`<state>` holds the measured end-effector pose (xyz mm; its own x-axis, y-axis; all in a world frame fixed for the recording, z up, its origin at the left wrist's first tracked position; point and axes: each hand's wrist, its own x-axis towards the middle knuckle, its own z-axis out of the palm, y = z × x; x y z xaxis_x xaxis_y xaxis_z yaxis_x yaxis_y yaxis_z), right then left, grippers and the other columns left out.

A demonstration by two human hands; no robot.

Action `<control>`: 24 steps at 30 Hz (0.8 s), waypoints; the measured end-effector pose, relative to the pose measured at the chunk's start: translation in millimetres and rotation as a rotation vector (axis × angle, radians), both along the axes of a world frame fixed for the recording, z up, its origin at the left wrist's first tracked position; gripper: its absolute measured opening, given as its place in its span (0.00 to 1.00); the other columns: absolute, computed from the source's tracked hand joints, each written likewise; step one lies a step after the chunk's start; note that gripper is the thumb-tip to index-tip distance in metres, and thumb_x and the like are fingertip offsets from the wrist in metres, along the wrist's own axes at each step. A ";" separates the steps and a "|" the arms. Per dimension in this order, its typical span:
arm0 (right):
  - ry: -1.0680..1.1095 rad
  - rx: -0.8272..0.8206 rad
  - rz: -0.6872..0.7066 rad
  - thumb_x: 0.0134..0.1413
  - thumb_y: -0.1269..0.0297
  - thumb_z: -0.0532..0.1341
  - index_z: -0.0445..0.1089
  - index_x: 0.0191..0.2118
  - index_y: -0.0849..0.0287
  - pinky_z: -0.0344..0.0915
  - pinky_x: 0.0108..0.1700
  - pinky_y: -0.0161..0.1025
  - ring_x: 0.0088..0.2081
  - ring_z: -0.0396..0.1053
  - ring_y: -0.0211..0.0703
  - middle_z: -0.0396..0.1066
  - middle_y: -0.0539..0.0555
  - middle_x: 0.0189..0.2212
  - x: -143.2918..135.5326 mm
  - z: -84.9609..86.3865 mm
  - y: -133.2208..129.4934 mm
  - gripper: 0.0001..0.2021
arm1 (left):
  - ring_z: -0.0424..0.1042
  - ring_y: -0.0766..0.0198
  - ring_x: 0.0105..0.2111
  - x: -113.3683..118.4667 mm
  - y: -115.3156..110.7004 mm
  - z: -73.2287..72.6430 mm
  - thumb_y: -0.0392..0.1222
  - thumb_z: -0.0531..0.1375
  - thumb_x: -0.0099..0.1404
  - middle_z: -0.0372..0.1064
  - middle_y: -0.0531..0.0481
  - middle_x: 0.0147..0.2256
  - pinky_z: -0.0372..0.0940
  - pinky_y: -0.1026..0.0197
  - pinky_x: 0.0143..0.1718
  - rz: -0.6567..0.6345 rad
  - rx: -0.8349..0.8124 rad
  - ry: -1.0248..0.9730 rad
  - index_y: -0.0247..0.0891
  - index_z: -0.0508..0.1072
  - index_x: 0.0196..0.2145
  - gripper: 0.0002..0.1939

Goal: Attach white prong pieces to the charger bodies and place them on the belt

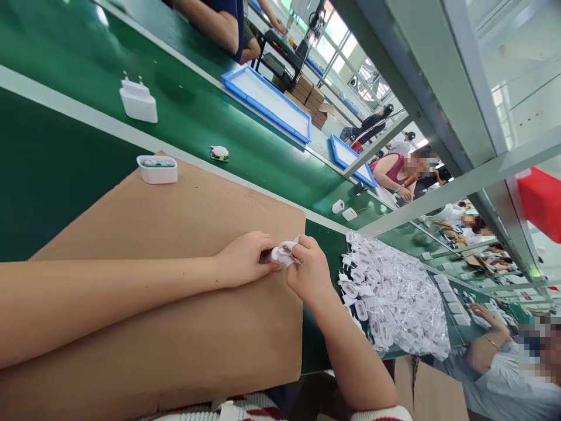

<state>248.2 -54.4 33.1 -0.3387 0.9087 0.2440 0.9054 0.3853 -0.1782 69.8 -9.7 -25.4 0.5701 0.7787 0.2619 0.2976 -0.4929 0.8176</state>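
Observation:
Over the right part of the cardboard sheet (210, 327), my left hand (245, 260) and my right hand (309, 269) meet on a white plastic charger housing (283, 252). Fingers of both hands are closed around it and cover much of it, so its details are hidden. At the sheet's far left corner stands an open white charger housing (158, 173) with a green circuit board inside. A heap of white charger housings (394, 292) in clear plastic lies to the right of my right hand.
Along the green belt (188, 128) are a white plug charger (138, 100), a small circuit board (219, 153) and two small white housings (338, 206). Blue-rimmed trays (267, 102) lie beyond. A metal frame (421, 76) crosses overhead. Other people work across the belt and at right.

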 end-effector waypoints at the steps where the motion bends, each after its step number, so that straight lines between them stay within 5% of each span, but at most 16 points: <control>1: 0.028 0.000 -0.009 0.41 0.81 0.57 0.55 0.24 0.55 0.54 0.31 0.36 0.33 0.60 0.42 0.58 0.50 0.29 0.7 -1.1 -0.1 0.13 | 0.74 0.51 0.42 -0.8 -2.6 -0.1 0.53 0.61 0.66 0.77 0.44 0.41 0.67 0.52 0.44 -0.011 0.041 -0.016 0.39 0.76 0.44 0.16; 4: 0.105 0.035 -0.009 0.41 0.81 0.56 0.56 0.25 0.55 0.55 0.32 0.36 0.33 0.61 0.42 0.58 0.50 0.28 2.6 -6.1 -1.4 0.12 | 0.73 0.50 0.50 -2.7 -10.9 -3.3 0.47 0.53 0.74 0.75 0.40 0.53 0.67 0.50 0.52 -0.030 0.191 -0.002 0.38 0.69 0.59 0.20; 6: 0.125 0.060 -0.006 0.42 0.80 0.56 0.57 0.25 0.55 0.55 0.32 0.36 0.33 0.61 0.42 0.59 0.50 0.28 3.0 -9.1 -2.5 0.11 | 0.74 0.48 0.48 -2.7 -15.1 -5.6 0.44 0.47 0.77 0.76 0.38 0.50 0.67 0.48 0.52 -0.011 0.266 0.094 0.35 0.68 0.60 0.20; 12: 0.148 0.002 -0.058 0.41 0.80 0.58 0.62 0.27 0.55 0.57 0.32 0.37 0.34 0.64 0.44 0.64 0.51 0.31 0.4 -10.3 -5.0 0.11 | 0.73 0.47 0.41 -3.2 -18.5 6.5 0.43 0.49 0.75 0.76 0.38 0.41 0.68 0.47 0.45 0.000 0.275 0.256 0.35 0.72 0.48 0.15; 15: 0.239 -0.043 -0.117 0.41 0.80 0.59 0.70 0.39 0.55 0.62 0.36 0.37 0.37 0.69 0.45 0.71 0.52 0.36 1.0 -14.6 -5.2 0.18 | 0.73 0.50 0.38 -5.4 -12.1 18.4 0.46 0.53 0.71 0.76 0.42 0.37 0.67 0.52 0.40 -0.044 0.188 0.267 0.39 0.72 0.38 0.11; 19: 0.376 -0.056 -0.206 0.50 0.72 0.65 0.61 0.62 0.53 0.68 0.40 0.41 0.40 0.73 0.47 0.74 0.55 0.48 8.6 -15.0 -5.7 0.32 | 0.74 0.54 0.34 -3.0 26.0 34.6 0.50 0.57 0.66 0.77 0.47 0.34 0.65 0.57 0.35 0.022 0.052 0.311 0.41 0.72 0.33 0.11; 24: 0.087 -0.109 -0.265 0.51 0.65 0.71 0.67 0.56 0.55 0.66 0.41 0.45 0.50 0.71 0.59 0.72 0.60 0.51 33.6 5.4 -15.0 0.27 | 0.75 0.45 0.44 -1.0 120.4 53.8 0.49 0.59 0.63 0.78 0.38 0.43 0.64 0.53 0.40 0.523 0.015 0.412 0.39 0.74 0.38 0.12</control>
<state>281.8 -69.4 38.4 -0.0679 0.9852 0.1575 0.9516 0.1114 -0.2865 68.9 110.8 28.5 0.1741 0.9778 0.1163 0.7876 -0.2091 0.5796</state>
